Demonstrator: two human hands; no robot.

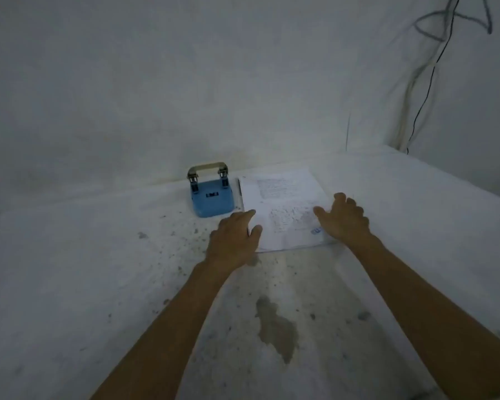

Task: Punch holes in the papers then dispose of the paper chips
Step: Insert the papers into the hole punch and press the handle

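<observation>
On the white, stained table (98, 255), seen from the head camera, a stack of printed papers (283, 203) is lying flat near the far edge, close to the wall (214, 82). Just beside the stack's left edge, a blue hole punch (212, 199) with a metal lever handle is standing upright, its handle end toward the wall; whether it is touching the sheets is hard to tell.

Both bare forearms are reaching forward over the table toward the stack. The left hand (233, 241) is resting at the near left corner of the papers, thumb lying over the top sheet and index finger stretching along the left edge toward the punch; it is unclenched and whether it is pinching the sheets cannot be told. The right hand (344, 220) is spreading over the near right part of the stack, fingers loosely curled and apart, thumb pointing left across the page, grasping nothing; whether it is pressing on the paper or hovering just above cannot be told.

Dark specks and a larger greyish stain (277, 327) are marking the tabletop between the arms. Several thin cables (422, 90) are hanging down the wall at the far right.
</observation>
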